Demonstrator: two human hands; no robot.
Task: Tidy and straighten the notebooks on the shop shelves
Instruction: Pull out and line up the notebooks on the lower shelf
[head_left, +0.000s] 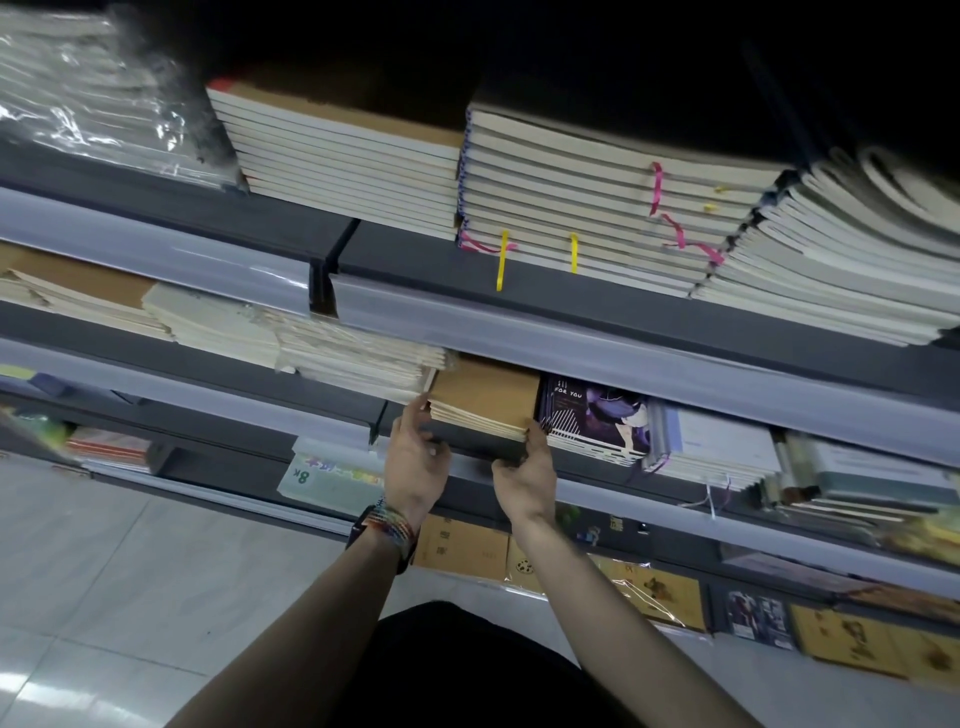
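Both of your hands are on the stack of brown notebooks (485, 397), which lies flat on the middle shelf (470, 451), its front edge at the lip.

Your left hand (415, 460) grips the stack's left front corner, fingers up against its side. Your right hand (525, 475) grips the right front corner, fingertips at the side edge. A braided wristband (388, 524) sits on your left wrist.

Obstructions noted:
- Left: a pile of pale wrapped notebooks (358, 358) leans over the shelf edge, just beside the stack and your left fingers.
- Right: a purple-covered notebook (595, 415) marked "FOR YOU" lies close against the stack, touching your right fingertips.
- Above: the price rail (649, 358) of the upper shelf hides the stack's rear part.

Surroundings:
- Upper shelf: a tan-topped stack (337, 156), a stack with pink and yellow ribbons (597, 197) hanging out, and a curling, sagging stack (831, 254).
- Lower shelf: a green pad (322, 478) marked "8K".
- Below: grey floor tiles (104, 571).
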